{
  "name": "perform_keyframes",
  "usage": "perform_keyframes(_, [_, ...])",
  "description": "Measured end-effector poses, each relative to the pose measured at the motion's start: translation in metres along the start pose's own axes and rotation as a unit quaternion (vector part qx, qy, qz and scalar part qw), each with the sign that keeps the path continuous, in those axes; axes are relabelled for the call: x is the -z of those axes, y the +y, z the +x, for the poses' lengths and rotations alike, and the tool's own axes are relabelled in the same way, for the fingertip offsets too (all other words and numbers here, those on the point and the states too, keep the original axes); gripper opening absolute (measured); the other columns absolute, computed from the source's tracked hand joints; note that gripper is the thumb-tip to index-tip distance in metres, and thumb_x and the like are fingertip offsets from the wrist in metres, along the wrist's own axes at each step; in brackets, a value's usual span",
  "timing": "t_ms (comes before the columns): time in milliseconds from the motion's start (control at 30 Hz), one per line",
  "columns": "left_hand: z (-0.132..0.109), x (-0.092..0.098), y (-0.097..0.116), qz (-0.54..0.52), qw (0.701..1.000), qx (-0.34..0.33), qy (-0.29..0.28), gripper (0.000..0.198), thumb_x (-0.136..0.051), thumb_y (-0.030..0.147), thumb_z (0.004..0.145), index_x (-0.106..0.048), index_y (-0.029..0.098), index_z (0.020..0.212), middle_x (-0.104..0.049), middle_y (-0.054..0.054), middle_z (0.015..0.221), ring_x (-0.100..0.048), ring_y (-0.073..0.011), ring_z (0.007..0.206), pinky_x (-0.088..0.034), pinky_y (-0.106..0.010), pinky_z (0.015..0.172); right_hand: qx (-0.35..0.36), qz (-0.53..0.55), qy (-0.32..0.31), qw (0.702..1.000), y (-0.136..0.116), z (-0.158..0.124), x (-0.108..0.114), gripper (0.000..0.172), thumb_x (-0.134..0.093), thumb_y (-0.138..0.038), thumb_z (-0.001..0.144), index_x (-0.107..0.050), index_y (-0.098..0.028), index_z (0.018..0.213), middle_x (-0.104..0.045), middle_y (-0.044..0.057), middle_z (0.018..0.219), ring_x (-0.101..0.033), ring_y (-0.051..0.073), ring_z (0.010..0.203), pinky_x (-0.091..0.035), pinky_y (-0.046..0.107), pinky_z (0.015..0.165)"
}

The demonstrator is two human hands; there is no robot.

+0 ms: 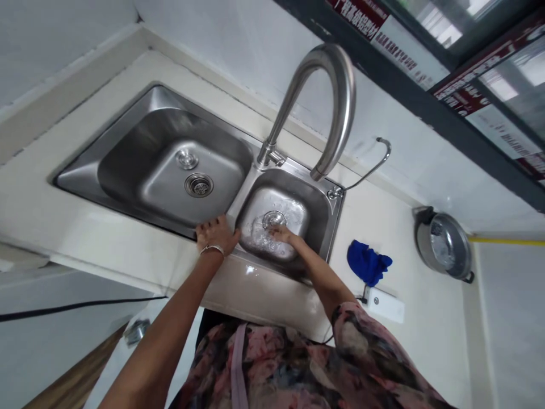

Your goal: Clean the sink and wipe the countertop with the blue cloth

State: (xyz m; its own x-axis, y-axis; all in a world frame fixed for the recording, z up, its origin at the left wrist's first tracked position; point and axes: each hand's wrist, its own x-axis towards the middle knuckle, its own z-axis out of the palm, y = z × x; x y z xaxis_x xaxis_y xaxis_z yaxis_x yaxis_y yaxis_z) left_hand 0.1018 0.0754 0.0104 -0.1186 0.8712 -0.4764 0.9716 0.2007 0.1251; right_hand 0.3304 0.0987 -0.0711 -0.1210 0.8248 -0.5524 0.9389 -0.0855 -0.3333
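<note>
My left hand (216, 233) lies flat with fingers spread on the front rim of the steel double sink (242, 199), near the divider. A bracelet circles that wrist. My right hand (281, 233) reaches down into the smaller right basin (317, 224), its fingers stretched out beside the drain strainer (273, 219). Shallow, rippled water with some bubbles covers that basin's floor. No held object shows in either hand. In the larger left basin (128, 147), a metal strainer plug (186, 159) sits apart from the uncovered drain (198, 185).
A tall curved faucet (336, 102) arches over the right basin, with a thin small spout (374, 165) beside it. On the right counter are a blue cloth (368, 263), a white power strip (385, 305) and a metal pot (445, 244). A dark-framed window (409, 96) is above.
</note>
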Motion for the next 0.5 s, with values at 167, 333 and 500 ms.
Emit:
perform_keyframes(167, [0.001,0.004,-0.001,0.005,1.0,-0.008,-0.004,0.062,-0.047,0.052,0.091,-0.059,0.008,0.133,-0.067,-0.027,0.13,-0.061,-0.0409,0.124,-0.036,-0.051,0.108,-0.022,-0.056,0.134,0.989,0.084,-0.083,0.096,0.047,-0.051,-0.019,0.099,-0.056,-0.012,0.145,-0.059,0.019,0.144,-0.054,0.03,0.134,-0.046,0.039,0.111])
perform_keyframes(333, [0.001,0.004,-0.002,0.01,1.0,-0.016,-0.012,0.065,-0.046,0.052,0.092,-0.057,0.007,0.138,-0.066,-0.029,0.133,-0.06,-0.0434,0.125,-0.039,-0.052,0.104,-0.296,-0.133,0.243,0.914,0.15,-0.177,0.112,0.062,-0.047,-0.041,0.102,-0.043,-0.012,0.156,-0.057,0.025,0.142,-0.054,0.041,0.131,-0.044,0.057,0.108])
perform_keyframes(500, [-0.005,0.009,-0.004,-0.022,0.999,-0.037,0.018,0.07,-0.043,0.046,0.096,-0.043,0.005,0.152,-0.063,-0.028,0.139,-0.06,-0.0422,0.127,-0.04,-0.052,0.108,-0.323,0.005,0.251,0.912,0.161,-0.194,0.098,0.044,-0.056,-0.042,0.098,-0.065,-0.016,0.132,-0.062,0.024,0.135,-0.056,0.043,0.127,-0.042,0.058,0.106])
